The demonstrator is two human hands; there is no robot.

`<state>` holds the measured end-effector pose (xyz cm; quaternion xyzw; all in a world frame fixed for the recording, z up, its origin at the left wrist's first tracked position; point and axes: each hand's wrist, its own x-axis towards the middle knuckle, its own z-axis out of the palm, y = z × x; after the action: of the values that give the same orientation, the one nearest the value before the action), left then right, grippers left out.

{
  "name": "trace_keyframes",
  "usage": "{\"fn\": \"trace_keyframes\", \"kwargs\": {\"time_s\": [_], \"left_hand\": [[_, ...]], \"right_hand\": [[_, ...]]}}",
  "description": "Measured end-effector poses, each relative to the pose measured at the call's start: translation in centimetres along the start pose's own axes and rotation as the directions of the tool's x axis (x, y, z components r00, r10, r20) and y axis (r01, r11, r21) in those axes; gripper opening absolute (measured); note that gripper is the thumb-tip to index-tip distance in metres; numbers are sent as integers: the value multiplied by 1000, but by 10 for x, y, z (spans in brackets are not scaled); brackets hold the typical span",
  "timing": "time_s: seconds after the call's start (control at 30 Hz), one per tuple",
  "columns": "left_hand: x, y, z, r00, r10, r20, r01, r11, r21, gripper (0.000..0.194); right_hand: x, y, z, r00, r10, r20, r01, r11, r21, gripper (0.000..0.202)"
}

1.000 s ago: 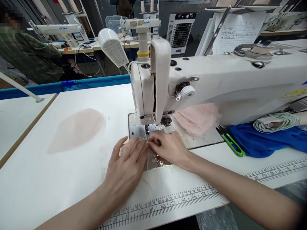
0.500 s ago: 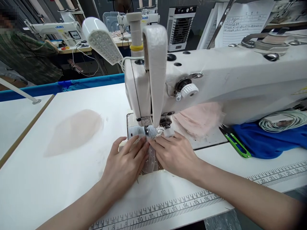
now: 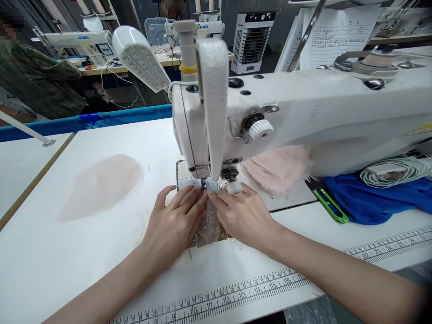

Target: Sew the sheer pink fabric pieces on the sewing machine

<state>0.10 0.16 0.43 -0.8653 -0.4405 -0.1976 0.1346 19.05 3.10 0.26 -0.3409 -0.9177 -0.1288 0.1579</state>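
Note:
At the needle of the white sewing machine (image 3: 297, 105), both hands meet over a strip of sheer pale fabric (image 3: 209, 225). My left hand (image 3: 173, 218) lies to its left, fingers bent and tips pressing the fabric close to the presser foot (image 3: 204, 183). My right hand (image 3: 245, 216) comes in from the other side, its fingers closed together on the fabric, the tips nearly touching the left ones. The fabric's edge under the fingertips is hidden. A sheer pink leaf-shaped piece (image 3: 103, 186) lies flat to the left. Behind the right hand is a pile of pink sheer pieces (image 3: 278, 168).
Green thread snips (image 3: 332, 207) lie at the right beside blue cloth (image 3: 367, 202) and a coil of pale cord (image 3: 393, 172). A printed ruler (image 3: 243, 294) runs along the front edge. A lamp (image 3: 140, 56) overhangs the machine's left. Another person (image 3: 40, 81) is at the back left.
The view has shifted slightly, so the machine appears a little further left. Both hands keep almost the same place at the needle, fingers still on the fabric.

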Motion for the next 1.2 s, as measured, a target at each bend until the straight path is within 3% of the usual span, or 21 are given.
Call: {"fn": "trace_keyframes", "kwargs": {"time_s": [0.43,0.9,1.03,1.1,1.2], "left_hand": [[-1,3,-1,999,-15,40,14,1000,24,32],[1,-2,2,998,-32,50,31,999,14,32],[0,0,-8,999,-21,35,22,999,-32,30],[-2,4,-24,995,-43,91,55,990,-133,23],[-8,15,-48,930,-25,368,140,946,-291,16]], "right_hand": [[-1,0,2,1000,9,-25,-9,1000,-1,22],[1,1,4,999,27,25,-27,1000,1,22],[0,7,-2,1000,-5,-8,6,999,54,24],[1,12,-11,997,-79,13,76,987,144,25],[2,18,-24,974,-204,102,158,926,342,26]]}}
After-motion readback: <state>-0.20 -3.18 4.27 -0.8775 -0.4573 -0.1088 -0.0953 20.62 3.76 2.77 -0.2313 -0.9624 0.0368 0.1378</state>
